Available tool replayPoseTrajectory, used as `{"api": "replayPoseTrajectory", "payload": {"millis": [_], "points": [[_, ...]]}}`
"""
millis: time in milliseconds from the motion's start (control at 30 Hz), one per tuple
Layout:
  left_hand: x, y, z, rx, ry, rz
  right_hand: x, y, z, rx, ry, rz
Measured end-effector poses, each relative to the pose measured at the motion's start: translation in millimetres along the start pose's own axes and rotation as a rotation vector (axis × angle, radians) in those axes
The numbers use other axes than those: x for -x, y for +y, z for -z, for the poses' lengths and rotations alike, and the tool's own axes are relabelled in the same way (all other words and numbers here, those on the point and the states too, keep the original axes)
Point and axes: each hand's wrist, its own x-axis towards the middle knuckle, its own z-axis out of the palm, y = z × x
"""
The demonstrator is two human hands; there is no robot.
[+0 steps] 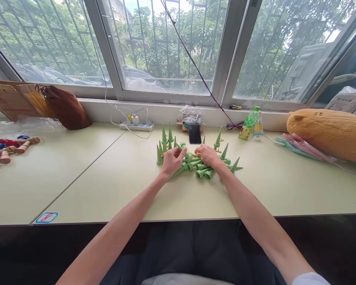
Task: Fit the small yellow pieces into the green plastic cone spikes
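Green cone-shaped plastic watering spikes are gathered at the middle of the table. My left hand [172,160] is closed around one green watering spike [179,146], its wide end toward my other hand. Just to the right, my right hand [208,155] pinches a small yellow piece [195,155], partly covered by the fingers. Beneath and between both hands lies a heap of loose spikes [202,173], open ends facing me. Several spikes [170,132] stand point-up beyond my left hand, some with small yellow valves. More upright spikes [218,139] stand beyond my right hand.
Behind the spikes lie a black phone [195,133] and a box with clear plastic wrap [191,114]. Bottles [249,124] and a plush toy [329,132] sit right. A power strip [138,126], brown bag [67,109] and kendamas [10,147] are left.
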Motion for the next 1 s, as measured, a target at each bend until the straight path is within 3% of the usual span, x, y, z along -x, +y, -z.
{"api": "replayPoseTrajectory", "payload": {"millis": [1000], "points": [[0.0,1.7,1.3,-0.013,-0.011,0.016,7.1,-0.6,5.7,-0.113,0.094,0.021]]}}
